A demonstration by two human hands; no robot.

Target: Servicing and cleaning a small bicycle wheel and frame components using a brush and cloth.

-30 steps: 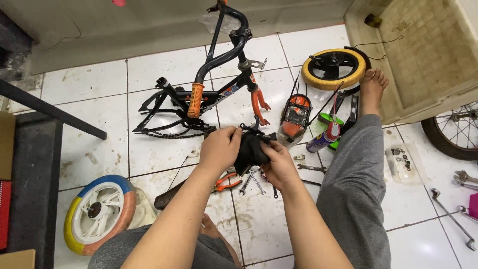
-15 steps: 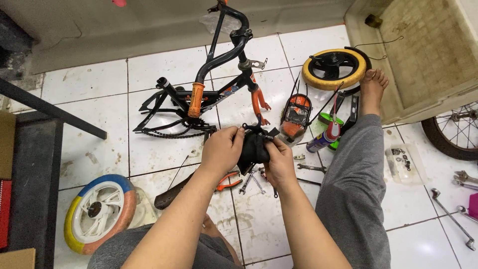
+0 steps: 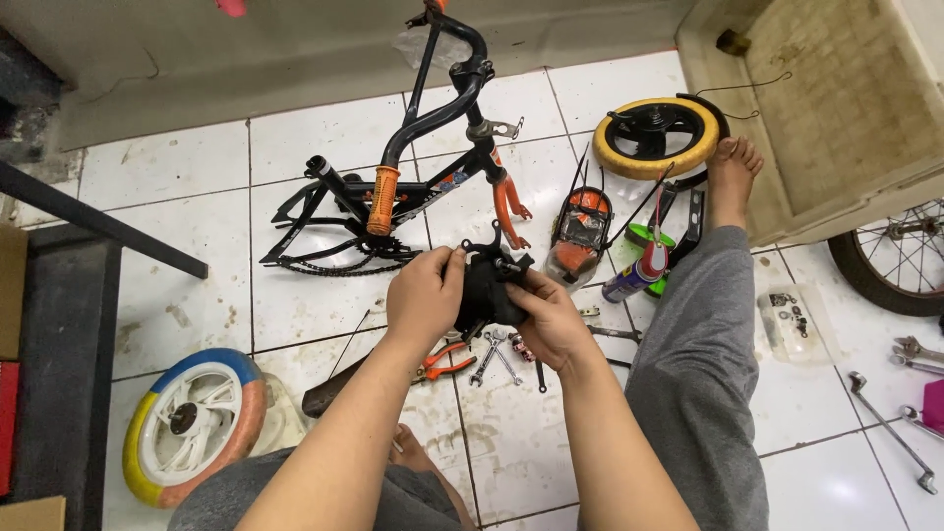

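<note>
**Both hands working on a small black bike part above the tiled floor**

Head view: The person is sitting on the white tiled floor (image 3: pixel 295 295), legs spread, and is holding a small black bike part (image 3: pixel 489 285) up in front of them, just above the scattered tools. The left hand (image 3: pixel 423 295) is gripping the part's left side, its fingers curled and pressed against the part. The right hand (image 3: pixel 546 313) is cupping it from the right and below, fingers wrapped around it and the thumb lying on top. A metal bracket is sticking out of the part's upper edge; what the fingertips are doing at it is hidden.

Beyond the hands a black and orange bike frame (image 3: pixel 433 187) is lying on its side, chain still on it. To the right of it are lying an orange and black seat (image 3: pixel 580 231), a spray can (image 3: pixel 634 275) and a yellow wheel (image 3: pixel 654 133) beside the bare foot (image 3: pixel 730 177). Orange-handled pliers (image 3: pixel 442 362) and some wrenches (image 3: pixel 497 356) are lying directly under the hands, and a blue, yellow and orange wheel (image 3: pixel 192 423) is lying by the left knee.

As a judgement, the step in hand is fitting or loosening hardware on the black part by hand. The next move is calling for one hand to steady the part while the other turns the fastener, perhaps with a wrench from below.
</note>
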